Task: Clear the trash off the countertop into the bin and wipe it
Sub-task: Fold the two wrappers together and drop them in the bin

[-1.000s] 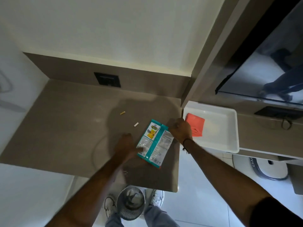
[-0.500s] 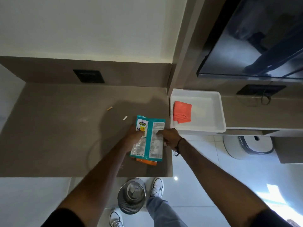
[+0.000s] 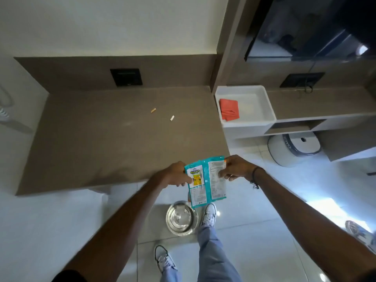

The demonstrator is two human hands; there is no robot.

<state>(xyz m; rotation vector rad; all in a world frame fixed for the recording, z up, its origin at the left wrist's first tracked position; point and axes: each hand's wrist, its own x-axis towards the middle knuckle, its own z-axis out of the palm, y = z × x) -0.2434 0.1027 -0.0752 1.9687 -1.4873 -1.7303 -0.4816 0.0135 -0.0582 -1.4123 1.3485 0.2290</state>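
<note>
Both hands hold teal snack wrappers (image 3: 206, 181) in the air, past the front edge of the brown countertop (image 3: 101, 143). My left hand (image 3: 173, 176) pinches their left side and my right hand (image 3: 236, 167) grips the upper right corner. An orange edge peeks out behind the wrappers. Directly below them on the floor stands a round metal bin (image 3: 181, 218) with something pale inside. Two small scraps lie on the counter: a yellowish one (image 3: 153, 110) and a white one (image 3: 172, 118). A folded red cloth (image 3: 229, 109) lies in a white tray (image 3: 262, 102) to the right.
A black socket plate (image 3: 126, 77) sits in the backsplash. A dark screen (image 3: 305, 27) hangs on the wall at upper right, above a shelf. A round white device (image 3: 295, 149) stands on the tiled floor under the shelf. My feet in white shoes stand beside the bin.
Both hands lifted the wrappers off the countertop and brought them back past its front edge, over the bin. The view has tilted down toward the floor.
</note>
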